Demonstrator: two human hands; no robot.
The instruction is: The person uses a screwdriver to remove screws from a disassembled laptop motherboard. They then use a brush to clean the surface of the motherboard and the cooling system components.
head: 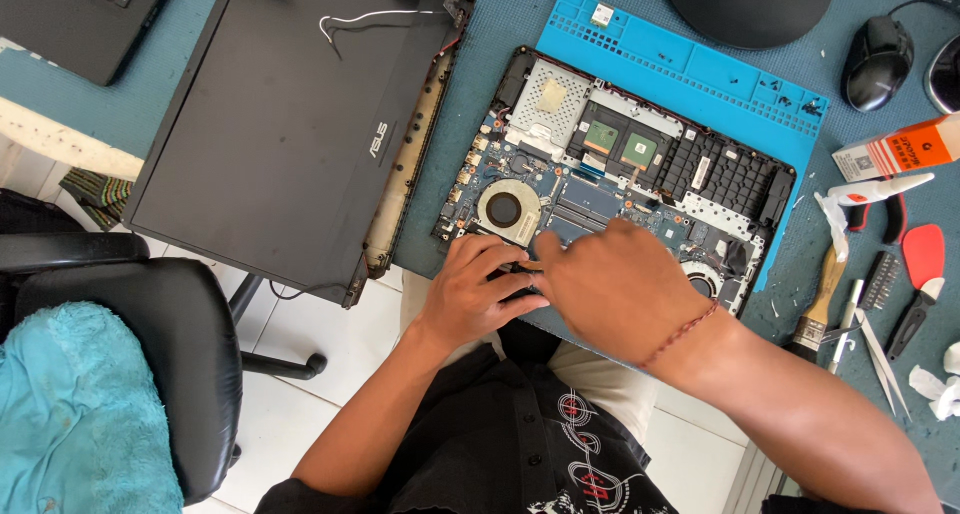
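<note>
An opened laptop base lies on a blue work mat, its circuit board, round fan and metal drive bay exposed. My left hand rests at the base's near edge, fingers curled on a small dark part there. My right hand, with a thin braided cord around the wrist, lies over the near edge beside the left, fingertips touching the same spot. What sits under the fingers is hidden.
A detached black laptop lid lies left of the base, overhanging the table edge. Right side holds a brush, red-handled pliers, tweezers, a small box, a mouse. A black chair with a teal towel stands at left.
</note>
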